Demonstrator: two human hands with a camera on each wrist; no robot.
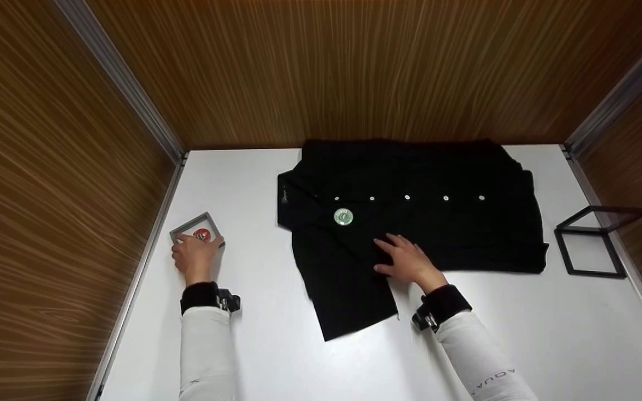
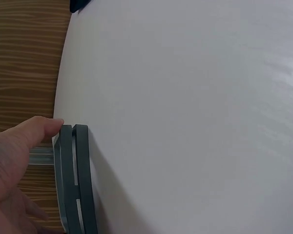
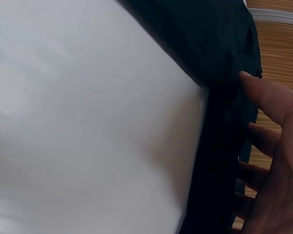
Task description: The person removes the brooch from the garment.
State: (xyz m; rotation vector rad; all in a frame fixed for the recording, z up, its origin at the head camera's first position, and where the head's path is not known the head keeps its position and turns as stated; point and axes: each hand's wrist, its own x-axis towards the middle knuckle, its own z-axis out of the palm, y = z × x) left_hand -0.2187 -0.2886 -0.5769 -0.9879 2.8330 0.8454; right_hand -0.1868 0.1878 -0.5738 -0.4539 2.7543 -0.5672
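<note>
My left hand [image 1: 194,256] grips a small grey square frame [image 1: 181,228], thumb at one end. In the left wrist view the grey frame shows two layers lying close together. A round red badge [image 1: 202,234] is visible within its outline in the head view. My right hand [image 1: 407,260] rests with spread fingers on a black short-sleeved shirt [image 1: 438,234], near where the sleeve [image 1: 349,301] meets the body. The shirt lies flat with its collar [image 1: 293,203] to the left. A round green badge [image 1: 343,216] sits on its chest, below a row of white buttons.
A black hinged frame [image 1: 591,273] stands opened at the right edge of the white table [image 1: 265,345]. Wood-grain panels [image 1: 343,72] enclose the table at the back and on both sides.
</note>
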